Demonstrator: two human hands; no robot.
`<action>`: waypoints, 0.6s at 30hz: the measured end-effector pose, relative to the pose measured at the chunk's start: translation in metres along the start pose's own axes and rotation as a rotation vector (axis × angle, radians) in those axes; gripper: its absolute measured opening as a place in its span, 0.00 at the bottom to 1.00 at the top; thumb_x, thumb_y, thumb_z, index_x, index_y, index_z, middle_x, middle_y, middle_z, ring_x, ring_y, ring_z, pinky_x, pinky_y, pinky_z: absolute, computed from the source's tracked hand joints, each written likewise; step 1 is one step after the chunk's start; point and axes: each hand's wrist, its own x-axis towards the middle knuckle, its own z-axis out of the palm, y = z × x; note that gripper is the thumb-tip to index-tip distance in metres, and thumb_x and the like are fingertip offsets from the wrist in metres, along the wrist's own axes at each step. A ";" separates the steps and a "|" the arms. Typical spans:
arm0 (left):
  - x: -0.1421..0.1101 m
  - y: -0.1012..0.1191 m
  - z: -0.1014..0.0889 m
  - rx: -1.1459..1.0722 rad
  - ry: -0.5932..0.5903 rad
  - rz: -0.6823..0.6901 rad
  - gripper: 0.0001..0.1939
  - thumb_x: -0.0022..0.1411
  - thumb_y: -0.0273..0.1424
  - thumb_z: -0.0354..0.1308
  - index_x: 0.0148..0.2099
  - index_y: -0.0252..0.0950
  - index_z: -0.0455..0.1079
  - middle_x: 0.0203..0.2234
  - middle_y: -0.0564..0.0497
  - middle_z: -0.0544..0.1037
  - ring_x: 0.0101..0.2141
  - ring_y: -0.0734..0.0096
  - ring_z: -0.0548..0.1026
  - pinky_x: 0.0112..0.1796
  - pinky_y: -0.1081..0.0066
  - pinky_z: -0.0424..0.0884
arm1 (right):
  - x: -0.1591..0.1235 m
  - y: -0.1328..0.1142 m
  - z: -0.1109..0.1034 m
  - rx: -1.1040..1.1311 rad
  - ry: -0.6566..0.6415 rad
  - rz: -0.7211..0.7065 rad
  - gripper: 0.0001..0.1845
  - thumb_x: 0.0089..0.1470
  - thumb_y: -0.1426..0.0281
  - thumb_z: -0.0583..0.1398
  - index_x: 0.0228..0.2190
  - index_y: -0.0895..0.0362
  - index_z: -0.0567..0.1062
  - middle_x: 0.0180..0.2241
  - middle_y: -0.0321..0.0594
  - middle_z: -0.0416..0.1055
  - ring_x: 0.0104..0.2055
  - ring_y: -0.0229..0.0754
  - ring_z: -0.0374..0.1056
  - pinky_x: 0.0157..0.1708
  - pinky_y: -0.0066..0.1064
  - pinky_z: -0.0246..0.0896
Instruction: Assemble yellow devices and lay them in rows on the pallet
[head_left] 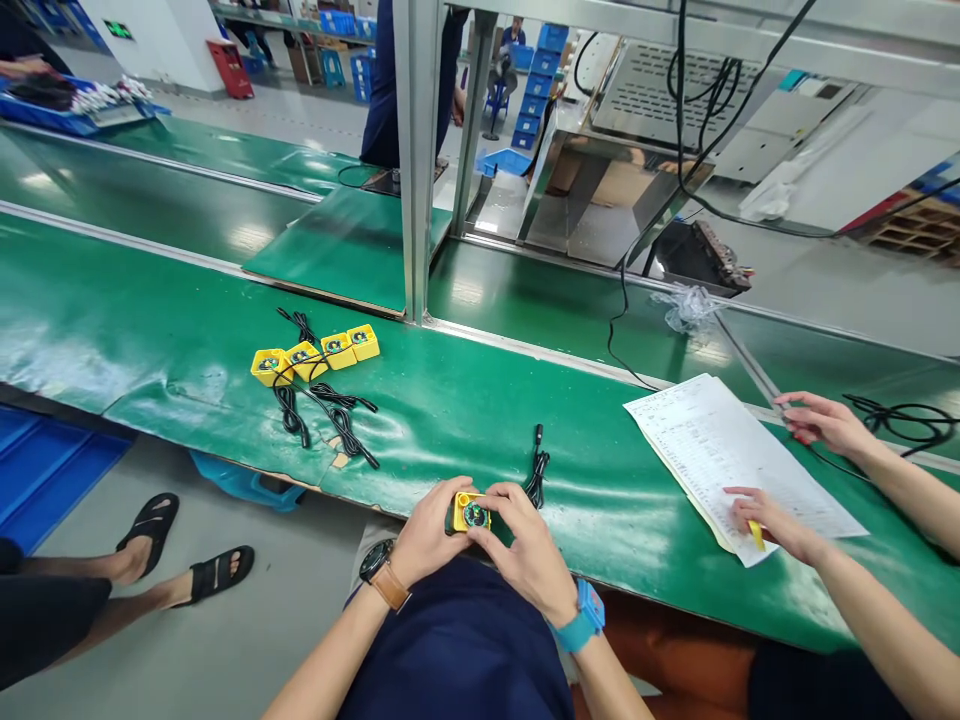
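My left hand and my right hand are both closed round a small yellow box part with a round dark insert, held at the near edge of the green bench mat. A bundled black cable lies just beyond my right hand. Further left on the mat sits a row of several yellow box parts with their black cables trailing toward me.
A co-worker's hands rest on a printed paper sheet at the right, one holding a yellow marker. A metal post rises mid-bench. A person's sandalled feet are on the floor at the left. Blue trays lie lower left.
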 end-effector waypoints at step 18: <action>-0.001 -0.007 0.004 0.016 0.009 0.017 0.32 0.51 0.22 0.60 0.60 0.38 0.65 0.55 0.42 0.78 0.55 0.55 0.76 0.57 0.52 0.72 | 0.003 -0.005 -0.007 -0.034 -0.100 -0.056 0.19 0.58 0.77 0.64 0.48 0.51 0.70 0.52 0.46 0.70 0.55 0.49 0.69 0.53 0.43 0.72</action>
